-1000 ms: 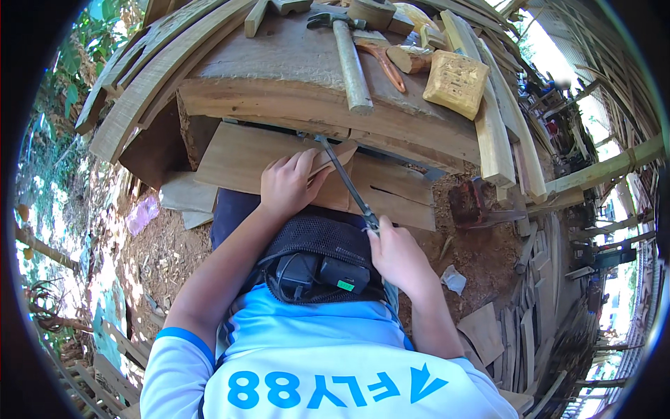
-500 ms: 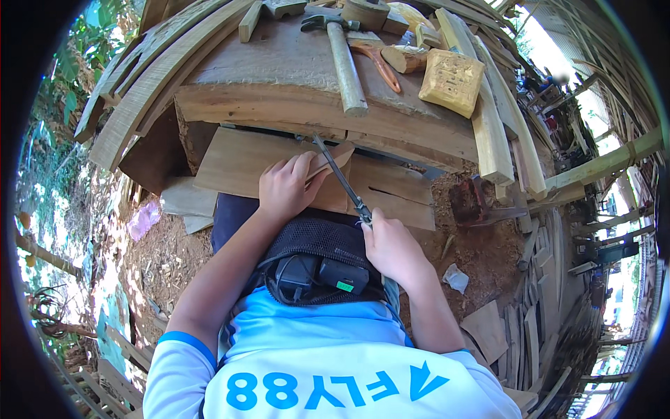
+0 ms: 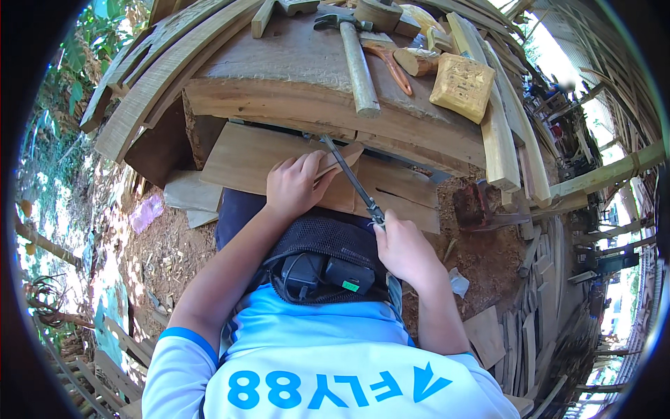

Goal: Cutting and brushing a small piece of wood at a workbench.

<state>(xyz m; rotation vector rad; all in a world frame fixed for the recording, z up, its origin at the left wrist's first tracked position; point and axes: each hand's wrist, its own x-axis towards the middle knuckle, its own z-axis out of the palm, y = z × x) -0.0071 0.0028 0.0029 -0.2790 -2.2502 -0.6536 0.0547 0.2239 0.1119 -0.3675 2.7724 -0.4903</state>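
Note:
My left hand (image 3: 293, 181) is closed round a small wooden piece (image 3: 335, 159), pressed over a flat board (image 3: 237, 157) below the bench edge. My right hand (image 3: 401, 248) grips the handle of a long, narrow, dark metal tool (image 3: 347, 169); its blade angles up and left across the small piece, close to my left fingers. The small piece's lower part is hidden by those fingers. A second board (image 3: 405, 188) with a dark slit lies to the right. At my waist sits a black mesh pouch (image 3: 321, 248) holding dark devices.
On the bench (image 3: 272, 70) lie a hammer (image 3: 359, 77), an orange-handled tool (image 3: 391, 66), a yellowish block (image 3: 462, 85) and wood offcuts. Long strips (image 3: 153, 77) line both sides. A red-and-brown object (image 3: 473, 206) stands right, above wood scraps (image 3: 502, 335) on the dirt floor.
My right hand and the tool have edged slightly forward along the blade's line. My left hand stays on the small piece. The whole view has shifted slightly.

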